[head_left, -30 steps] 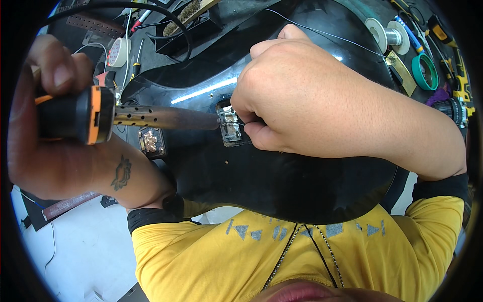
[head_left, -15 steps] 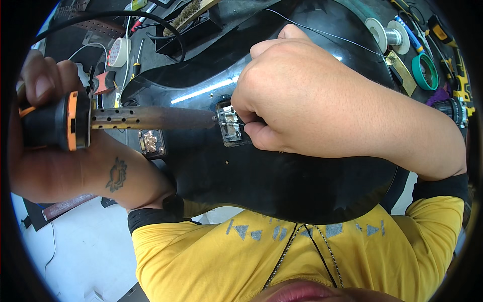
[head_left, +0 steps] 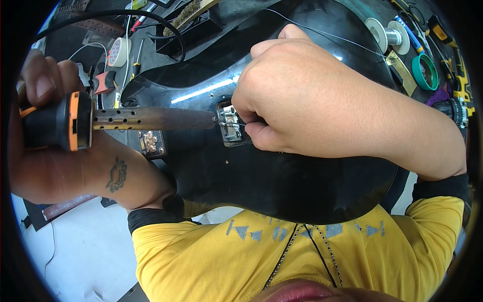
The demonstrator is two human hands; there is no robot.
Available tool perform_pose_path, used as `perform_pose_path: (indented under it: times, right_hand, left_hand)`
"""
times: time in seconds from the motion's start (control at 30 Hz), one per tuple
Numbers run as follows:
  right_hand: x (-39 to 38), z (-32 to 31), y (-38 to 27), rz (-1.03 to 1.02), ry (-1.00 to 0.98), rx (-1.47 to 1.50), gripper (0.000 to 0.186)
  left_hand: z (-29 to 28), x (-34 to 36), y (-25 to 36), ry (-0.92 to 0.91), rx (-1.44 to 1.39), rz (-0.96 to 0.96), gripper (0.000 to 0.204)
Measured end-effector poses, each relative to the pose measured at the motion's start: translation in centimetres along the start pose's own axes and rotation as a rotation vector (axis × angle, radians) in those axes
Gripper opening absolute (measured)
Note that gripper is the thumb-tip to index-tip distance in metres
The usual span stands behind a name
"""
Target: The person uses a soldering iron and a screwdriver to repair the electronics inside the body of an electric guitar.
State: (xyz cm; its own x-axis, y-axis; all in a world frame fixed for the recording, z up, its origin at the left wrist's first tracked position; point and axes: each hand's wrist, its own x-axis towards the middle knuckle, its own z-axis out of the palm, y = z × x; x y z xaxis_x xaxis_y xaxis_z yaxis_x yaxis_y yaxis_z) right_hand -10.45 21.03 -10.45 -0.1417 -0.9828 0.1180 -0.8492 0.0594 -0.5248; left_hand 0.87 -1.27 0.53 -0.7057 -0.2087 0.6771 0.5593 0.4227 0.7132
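My left hand [head_left: 48, 131] grips the black-and-orange handle of a soldering iron [head_left: 136, 118]. Its perforated metal barrel points rightward, with the tip at a small open cavity [head_left: 231, 137] holding metal parts in a glossy black guitar body [head_left: 302, 189]. My right hand [head_left: 297, 98] is closed over the right side of that cavity, finger and thumb pinched on a thin wire [head_left: 237, 124]; the fingertips are partly hidden. A second cavity [head_left: 151, 142] with copper-coloured contents sits left of it, below the barrel.
A solder spool [head_left: 390, 36], green tape roll [head_left: 425, 71], scissors and several other tools crowd the back right. At the back left are a white tape roll [head_left: 118, 53], a brush [head_left: 183, 20], cables and a screwdriver [head_left: 136, 68]. A white surface [head_left: 85, 246] shows below left.
Since a second ago my left hand and the iron have shifted slightly left and down, mostly in the first half second, the tip staying near the cavity. My right hand has barely moved.
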Motion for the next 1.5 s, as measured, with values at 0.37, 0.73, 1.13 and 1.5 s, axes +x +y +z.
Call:
perform_pose_path:
  times: [0.37,0.73,1.13,1.5]
  right_hand:
    - [0.0,0.0,0.1,0.004,-0.002,-0.009,0.008]
    - [-0.1,-0.1,0.1,0.01,0.001,0.048,0.007]
    - [-0.2,-0.1,0.1,0.0,0.019,0.056,0.008]
    - [-0.4,-0.7,0.3,-0.007,-0.052,0.003,0.014]
  left_hand:
    - [-0.6,0.0,0.3,-0.076,-0.286,-0.075,0.028]
    - [-0.3,2.7,-0.8,-0.184,-0.021,-0.023,0.023]
    - [0.7,-0.1,0.3,-0.124,-0.021,-0.027,0.035]
    - [-0.3,0.2,0.4,0.048,-0.281,-0.089,0.024]
